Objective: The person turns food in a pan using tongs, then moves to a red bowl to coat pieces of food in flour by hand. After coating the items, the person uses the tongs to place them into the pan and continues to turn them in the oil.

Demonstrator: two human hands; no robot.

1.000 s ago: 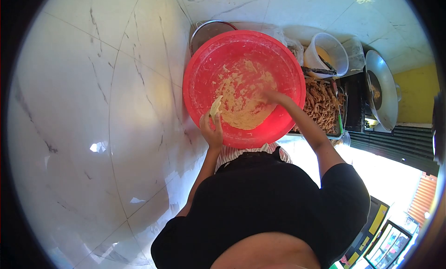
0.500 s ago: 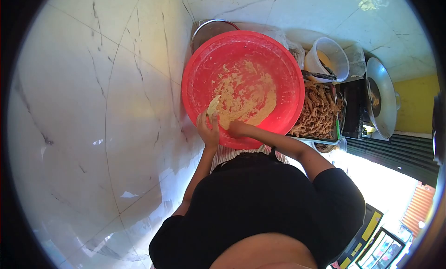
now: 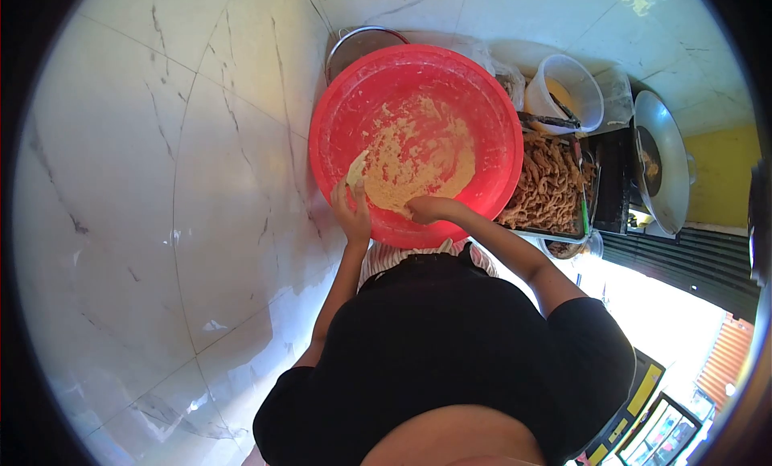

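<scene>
A big red basin (image 3: pixel 334 104) holds a spread of yellowish, flour-like powder (image 3: pixel 438 148), with clumps and bare streaks through it. At the basin's near left rim, my left hand (image 3: pixel 352 215) has its fingers raised around a pale, flat, elongated piece (image 3: pixel 355 170); what it is made of I cannot make out. My right hand (image 3: pixel 428 209) is low inside the basin, at the near edge of the powder. Its fingers curl downward and the tips are hidden in the powder, so anything held there does not show.
To the right, a tray of brown fried strips (image 3: pixel 547 188) sits beside the basin, with green-handled tongs (image 3: pixel 585 213) on it. Behind stands a white plastic tub (image 3: pixel 591 96). A large metal wok (image 3: pixel 663 164) is farther right. A marbled tile wall (image 3: pixel 233 184) closes the left side.
My right hand has shifted slightly right and up in the basin, and more of it shows. My left hand stays at the rim with the pale piece. The whole view has moved slightly.
</scene>
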